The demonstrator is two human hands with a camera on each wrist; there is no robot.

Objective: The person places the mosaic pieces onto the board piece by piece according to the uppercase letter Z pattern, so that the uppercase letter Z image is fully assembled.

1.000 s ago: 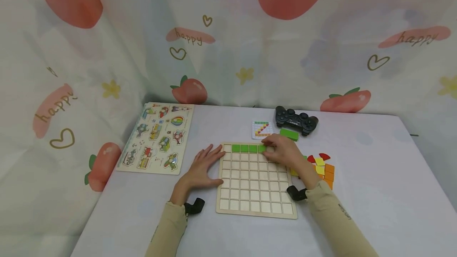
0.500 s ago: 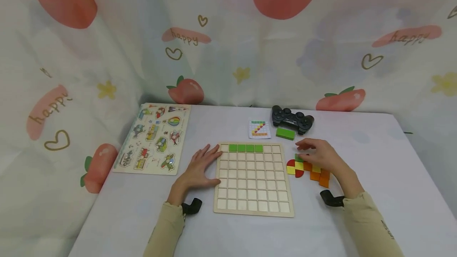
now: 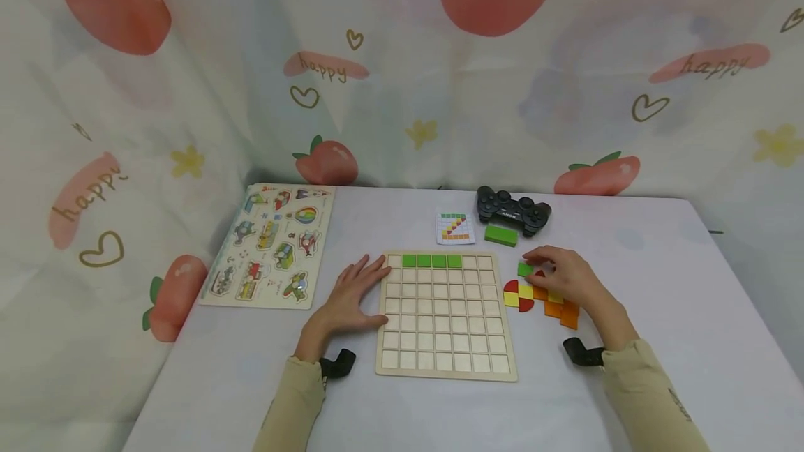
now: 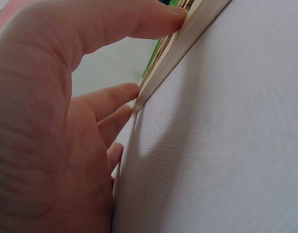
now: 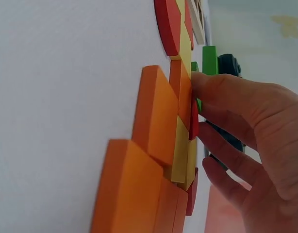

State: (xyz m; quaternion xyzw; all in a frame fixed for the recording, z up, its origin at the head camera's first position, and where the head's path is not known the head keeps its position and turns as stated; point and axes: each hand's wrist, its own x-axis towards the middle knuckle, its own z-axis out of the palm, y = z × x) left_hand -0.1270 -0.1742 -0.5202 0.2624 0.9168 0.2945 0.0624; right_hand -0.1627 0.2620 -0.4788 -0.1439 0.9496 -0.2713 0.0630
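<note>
White cloth (image 3: 440, 413) underlies a gridded wooden board (image 3: 446, 325), left grip (image 3: 345, 303) splayed, right grip (image 3: 570, 279) pinching 1 green tile (image 3: 524, 269).

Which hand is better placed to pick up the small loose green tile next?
The right hand, I'd judge: it is close beside the green tile, to the right of the board. The left hand touches the board's left edge, across from that tile.

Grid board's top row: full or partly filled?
Partly filled: on the grid board, that row holds four green tiles, with bare cells at both ends.
</note>
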